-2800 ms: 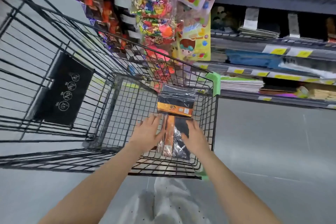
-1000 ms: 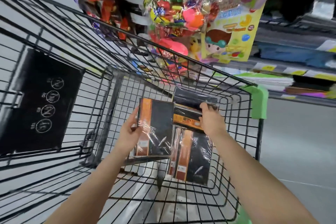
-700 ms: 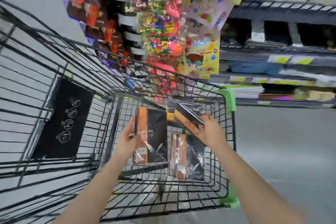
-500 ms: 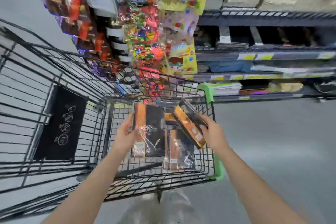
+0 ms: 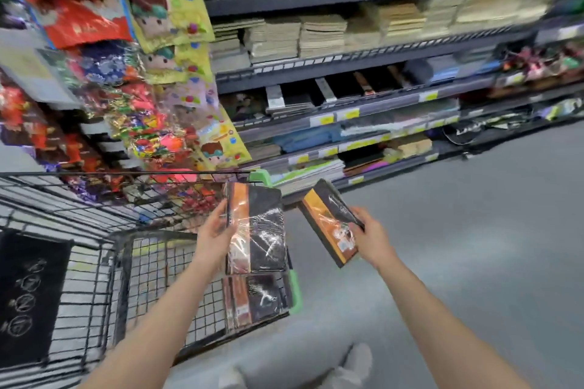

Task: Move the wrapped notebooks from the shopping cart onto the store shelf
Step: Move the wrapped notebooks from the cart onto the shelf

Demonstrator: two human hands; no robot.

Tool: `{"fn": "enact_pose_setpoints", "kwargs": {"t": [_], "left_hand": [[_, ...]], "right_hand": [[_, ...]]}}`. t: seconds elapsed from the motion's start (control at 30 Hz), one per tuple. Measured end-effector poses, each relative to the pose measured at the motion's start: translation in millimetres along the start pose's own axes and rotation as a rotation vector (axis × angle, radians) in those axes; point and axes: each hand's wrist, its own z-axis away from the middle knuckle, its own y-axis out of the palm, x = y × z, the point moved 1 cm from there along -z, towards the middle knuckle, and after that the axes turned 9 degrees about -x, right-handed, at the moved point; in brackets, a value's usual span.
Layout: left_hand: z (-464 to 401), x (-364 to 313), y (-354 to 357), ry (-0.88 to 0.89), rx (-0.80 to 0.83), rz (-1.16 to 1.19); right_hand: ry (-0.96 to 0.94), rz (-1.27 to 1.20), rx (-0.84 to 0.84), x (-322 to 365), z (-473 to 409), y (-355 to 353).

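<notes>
Hands (image 5: 215,232) gripping wrapped notebooks (image 5: 257,227), labels unreadable

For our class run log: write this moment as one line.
left hand: holds wrapped notebook | right hand: holds second notebook | cart: more notebooks

Three wrapped notebook packs (image 5: 257,230), two hands (image 5: 213,235), one shopping cart (image 5: 94,249)

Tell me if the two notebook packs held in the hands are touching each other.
Apart. The head view shows grey floor between the left hand's pack and the right hand's pack.
</notes>
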Motion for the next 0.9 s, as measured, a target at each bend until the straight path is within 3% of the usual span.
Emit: {"fn": "enact_pose_setpoints", "kwargs": {"t": [0.37,0.9], "left_hand": [[34,-18,224,-0.004,0.087,-0.031],[25,-86,395,0.024,0.22,-0.055]], "right_hand": [[0.131,-0.221,0.003,-131,-61,-166],[0.355,-0.289,-0.149,-217,-140,-267]]}}
